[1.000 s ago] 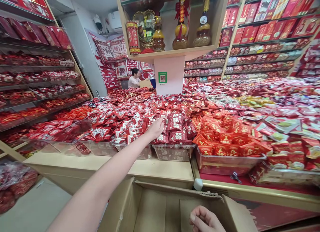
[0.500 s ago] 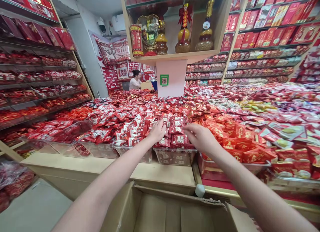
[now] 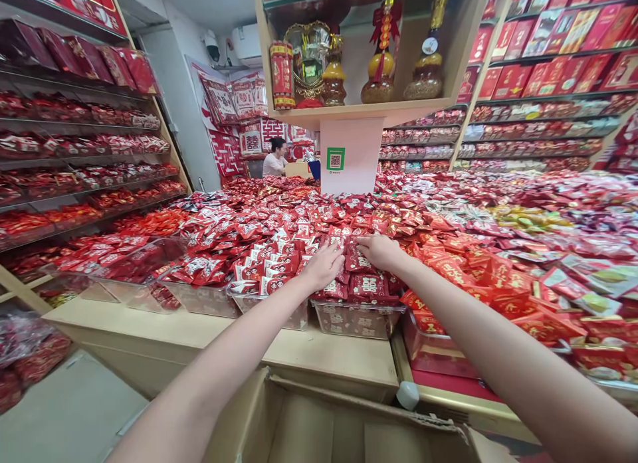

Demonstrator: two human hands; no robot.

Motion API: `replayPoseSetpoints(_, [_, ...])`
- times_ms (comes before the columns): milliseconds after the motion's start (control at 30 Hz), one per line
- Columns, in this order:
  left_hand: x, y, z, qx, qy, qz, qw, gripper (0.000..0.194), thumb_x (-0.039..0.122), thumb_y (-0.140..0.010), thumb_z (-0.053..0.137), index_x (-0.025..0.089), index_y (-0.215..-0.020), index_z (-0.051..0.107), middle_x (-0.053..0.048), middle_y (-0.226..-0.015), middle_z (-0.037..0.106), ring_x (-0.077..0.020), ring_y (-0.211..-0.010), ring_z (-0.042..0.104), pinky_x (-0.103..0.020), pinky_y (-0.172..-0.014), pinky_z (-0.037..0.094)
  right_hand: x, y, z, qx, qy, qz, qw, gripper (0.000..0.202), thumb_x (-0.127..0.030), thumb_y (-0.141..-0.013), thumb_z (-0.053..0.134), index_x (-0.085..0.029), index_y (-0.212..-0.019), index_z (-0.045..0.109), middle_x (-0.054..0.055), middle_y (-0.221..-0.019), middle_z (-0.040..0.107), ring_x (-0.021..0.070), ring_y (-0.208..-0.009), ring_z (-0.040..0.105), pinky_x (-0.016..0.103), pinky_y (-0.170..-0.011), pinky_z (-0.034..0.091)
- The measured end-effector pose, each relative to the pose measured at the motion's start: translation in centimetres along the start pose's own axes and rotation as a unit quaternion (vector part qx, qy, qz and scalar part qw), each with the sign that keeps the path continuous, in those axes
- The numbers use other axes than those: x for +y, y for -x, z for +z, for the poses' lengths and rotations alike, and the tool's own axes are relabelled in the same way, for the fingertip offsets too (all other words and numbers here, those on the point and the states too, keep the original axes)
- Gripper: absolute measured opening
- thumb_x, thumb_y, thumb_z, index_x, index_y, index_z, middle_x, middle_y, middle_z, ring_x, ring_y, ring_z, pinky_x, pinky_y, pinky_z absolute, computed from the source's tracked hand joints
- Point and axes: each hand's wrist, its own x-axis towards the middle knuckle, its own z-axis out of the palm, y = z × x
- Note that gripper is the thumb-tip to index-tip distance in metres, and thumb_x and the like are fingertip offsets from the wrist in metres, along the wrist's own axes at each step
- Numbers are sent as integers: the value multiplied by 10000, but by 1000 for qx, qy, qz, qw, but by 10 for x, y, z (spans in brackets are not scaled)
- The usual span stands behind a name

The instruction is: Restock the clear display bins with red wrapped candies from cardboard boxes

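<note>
Dark red packets with white characters (image 3: 367,285) fill a clear plastic bin (image 3: 356,319) at the middle front of the display. My left hand (image 3: 325,266) lies over the left side of these packets, its fingers stretched forward and touching them. On the upper right packets rests my right hand (image 3: 379,252), its fingers bent and pressed together at a packet's top edge; whether it grips that packet is hard to make out. Red packets with cartoon figures (image 3: 273,267) stand in the bin on the left, and orange-red packets (image 3: 461,277) lie to the right.
An open cardboard box (image 3: 299,420) is below my forearms, before the wooden counter edge (image 3: 214,327). Above the display hangs a shelf (image 3: 349,112) with bottles. A person (image 3: 274,159) sits at the back. Stocked shelves (image 3: 84,124) line the left wall.
My right hand has moved left and up onto the packets, closer to my left hand. My left hand now lies flatter over them. The view has shifted slightly.
</note>
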Motion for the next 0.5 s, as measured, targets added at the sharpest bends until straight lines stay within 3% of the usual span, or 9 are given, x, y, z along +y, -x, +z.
replayPoseSetpoints(167, [0, -1, 2, -14, -15, -18, 1000, 489, 338, -877, 278, 58, -1258, 403, -157, -1391, 283, -254, -1309, 172, -413, -1067, 185, -4, 13, -1, -68, 30, -120, 990, 575, -574, -827, 273, -305, -1334, 292, 46, -1444, 182, 313, -1302, 142, 555, -983, 199])
replayPoseSetpoints(300, [1, -7, 7, -15, -30, -41, 999, 501, 312, -889, 202, 20, -1244, 401, -191, -1378, 294, -257, -1306, 186, -434, -1068, 167, -6, 16, -1, -100, 63, -148, 982, 515, -528, -852, 248, -311, -1307, 352, 41, -1436, 208, 316, -1303, 141, 548, -994, 194])
replayPoseSetpoints(500, [2, -6, 4, -43, -38, -1, 998, 475, 337, -881, 250, 100, -1267, 391, -107, -1366, 357, -189, -1286, 262, -347, -1079, 186, -7, 17, 4, -84, 80, -153, 981, 496, -447, -864, 286, -245, -1309, 364, 59, -1418, 258, 309, -1296, 174, 541, -987, 232])
